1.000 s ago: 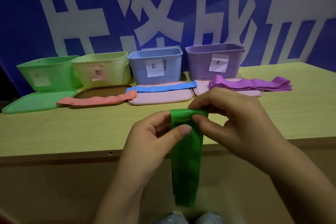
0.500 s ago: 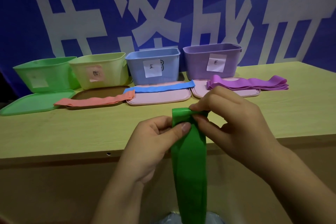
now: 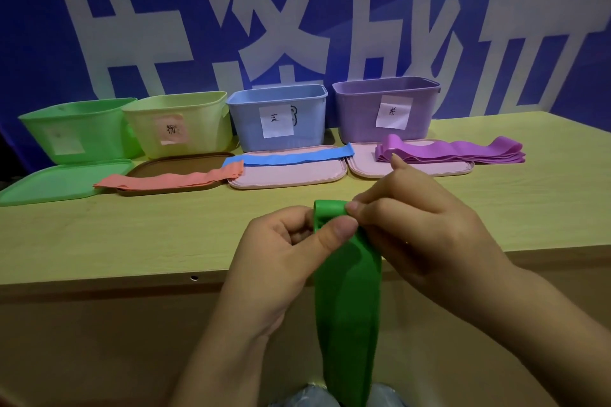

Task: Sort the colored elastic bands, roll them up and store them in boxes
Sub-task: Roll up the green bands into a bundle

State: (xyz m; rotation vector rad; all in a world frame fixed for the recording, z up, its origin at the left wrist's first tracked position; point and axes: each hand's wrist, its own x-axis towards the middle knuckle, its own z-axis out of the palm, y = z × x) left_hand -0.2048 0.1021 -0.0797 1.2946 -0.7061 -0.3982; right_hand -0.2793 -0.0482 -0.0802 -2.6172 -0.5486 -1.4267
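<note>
The band is green. Four boxes: green, yellow, blue, purple. Flat bands are pink, blue, purple. The surface is yellow-green.

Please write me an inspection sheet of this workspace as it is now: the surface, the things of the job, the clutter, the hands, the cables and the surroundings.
Surface: wooden table, pale yellow-green top.
Job's things: green band held in front of the table edge, top end curled over, the rest hanging down. Orange bands, blue band and purple bands lie flat on lids. Green box, yellow box, blue box, purple box stand in a row, lids off.
Clutter: nothing seen.
Hands: left hand and right hand both pinch the band's top end.
Cables: nothing seen.
Surroundings: blue banner with large white characters.
</note>
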